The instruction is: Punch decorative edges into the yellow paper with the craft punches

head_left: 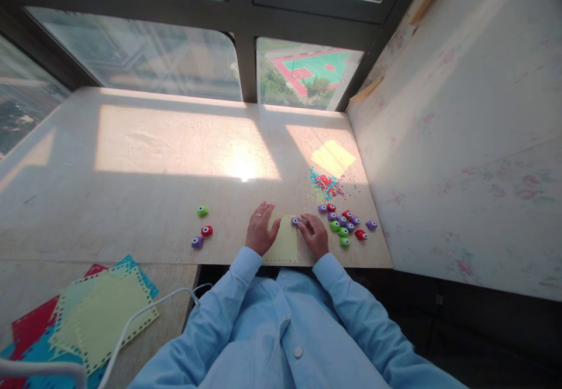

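Observation:
A pale yellow paper sheet [283, 243] lies at the near edge of the marble table [144, 161]. My left hand [260, 229] rests flat on the sheet's left edge, fingers stretched out. My right hand [314, 234] curls over the sheet's upper right corner, its fingertips on a small purple punch [294, 221] that sits at that corner.
Several small purple, red and green punches [346, 225] are clustered just right of my right hand. Three more punches [202, 228] sit to the left. Coloured paper bits [327, 185] and a yellow sheet [332, 157] lie farther back. Punched sheets [88, 319] are stacked at lower left.

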`<state>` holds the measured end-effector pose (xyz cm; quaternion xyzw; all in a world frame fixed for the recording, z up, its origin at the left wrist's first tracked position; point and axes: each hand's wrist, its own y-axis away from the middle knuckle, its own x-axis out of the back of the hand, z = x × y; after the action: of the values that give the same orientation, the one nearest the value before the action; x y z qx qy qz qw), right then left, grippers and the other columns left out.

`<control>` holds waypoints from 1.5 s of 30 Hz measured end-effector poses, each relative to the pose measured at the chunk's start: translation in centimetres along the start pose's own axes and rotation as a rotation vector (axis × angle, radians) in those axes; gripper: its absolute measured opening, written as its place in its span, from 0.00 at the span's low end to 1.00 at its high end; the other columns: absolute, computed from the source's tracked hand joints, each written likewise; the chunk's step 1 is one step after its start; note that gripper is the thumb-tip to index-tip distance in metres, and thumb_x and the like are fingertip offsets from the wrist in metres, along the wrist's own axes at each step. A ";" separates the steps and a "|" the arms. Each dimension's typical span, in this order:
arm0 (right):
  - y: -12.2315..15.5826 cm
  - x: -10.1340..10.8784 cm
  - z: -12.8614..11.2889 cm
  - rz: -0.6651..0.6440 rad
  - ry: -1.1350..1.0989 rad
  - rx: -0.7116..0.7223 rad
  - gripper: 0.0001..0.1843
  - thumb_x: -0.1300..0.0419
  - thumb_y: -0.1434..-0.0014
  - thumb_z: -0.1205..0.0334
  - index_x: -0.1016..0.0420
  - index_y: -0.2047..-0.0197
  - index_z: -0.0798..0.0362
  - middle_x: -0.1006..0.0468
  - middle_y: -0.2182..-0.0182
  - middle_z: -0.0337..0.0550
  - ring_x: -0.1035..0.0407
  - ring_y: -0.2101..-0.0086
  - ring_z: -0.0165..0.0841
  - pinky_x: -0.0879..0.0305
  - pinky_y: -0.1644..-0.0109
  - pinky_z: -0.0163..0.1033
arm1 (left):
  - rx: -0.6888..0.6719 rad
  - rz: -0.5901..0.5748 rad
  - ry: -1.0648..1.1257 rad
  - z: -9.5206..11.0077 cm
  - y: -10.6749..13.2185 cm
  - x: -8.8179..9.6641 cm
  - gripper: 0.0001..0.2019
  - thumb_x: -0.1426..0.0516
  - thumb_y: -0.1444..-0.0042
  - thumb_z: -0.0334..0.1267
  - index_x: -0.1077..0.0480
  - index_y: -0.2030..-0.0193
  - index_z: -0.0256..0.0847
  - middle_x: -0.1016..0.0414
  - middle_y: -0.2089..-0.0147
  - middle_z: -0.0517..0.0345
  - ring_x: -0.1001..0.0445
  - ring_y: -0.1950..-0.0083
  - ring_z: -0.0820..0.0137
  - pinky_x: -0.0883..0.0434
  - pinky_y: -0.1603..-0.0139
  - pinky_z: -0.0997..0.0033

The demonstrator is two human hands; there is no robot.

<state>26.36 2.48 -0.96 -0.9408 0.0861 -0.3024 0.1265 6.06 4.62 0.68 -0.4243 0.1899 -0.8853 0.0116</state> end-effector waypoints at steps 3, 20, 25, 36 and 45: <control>-0.2 0.1 -0.2 0.001 -0.069 -0.095 0.15 0.41 0.40 0.53 0.22 0.55 0.52 0.20 0.58 0.49 0.27 0.63 0.37 0.28 0.57 0.44 | 0.048 0.059 -0.044 -1.9 0.0 1.2 0.20 0.50 0.35 0.44 0.34 0.41 0.38 0.27 0.43 0.42 0.34 0.35 0.57 0.33 0.38 0.51; -3.6 1.2 -1.5 -0.198 -0.398 -0.578 0.23 0.28 0.60 0.50 0.23 0.64 0.56 0.21 0.69 0.44 0.30 0.69 0.34 0.32 0.62 0.41 | 0.205 0.041 -0.183 -4.9 1.2 2.2 0.19 0.47 0.38 0.50 0.27 0.50 0.38 0.29 0.42 0.41 0.34 0.37 0.53 0.38 0.39 0.51; -3.9 0.9 -1.4 -0.217 -0.388 -0.592 0.22 0.26 0.62 0.51 0.24 0.67 0.55 0.23 0.72 0.40 0.32 0.70 0.33 0.34 0.62 0.40 | 0.240 0.030 -0.185 -4.6 1.2 2.3 0.17 0.44 0.40 0.49 0.27 0.51 0.40 0.29 0.41 0.42 0.34 0.36 0.54 0.39 0.38 0.52; -4.9 0.7 0.0 -0.300 -0.341 -0.605 0.23 0.26 0.68 0.53 0.28 0.70 0.52 0.28 0.76 0.35 0.33 0.73 0.31 0.34 0.65 0.40 | 0.281 -0.019 -0.150 -4.1 1.0 2.6 0.18 0.43 0.43 0.50 0.27 0.50 0.42 0.31 0.39 0.43 0.38 0.34 0.53 0.43 0.36 0.51; -5.3 0.5 -0.3 -0.355 -0.206 -0.569 0.16 0.31 0.62 0.59 0.29 0.70 0.52 0.29 0.75 0.35 0.35 0.71 0.30 0.35 0.64 0.39 | 0.290 -0.035 -0.125 -3.9 1.0 2.6 0.20 0.43 0.43 0.50 0.27 0.49 0.41 0.32 0.38 0.42 0.39 0.33 0.52 0.44 0.35 0.51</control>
<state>27.01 7.39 1.08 -0.9642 -0.0111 -0.1869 -0.1875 1.31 4.54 0.05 -0.4758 0.0514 -0.8753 0.0692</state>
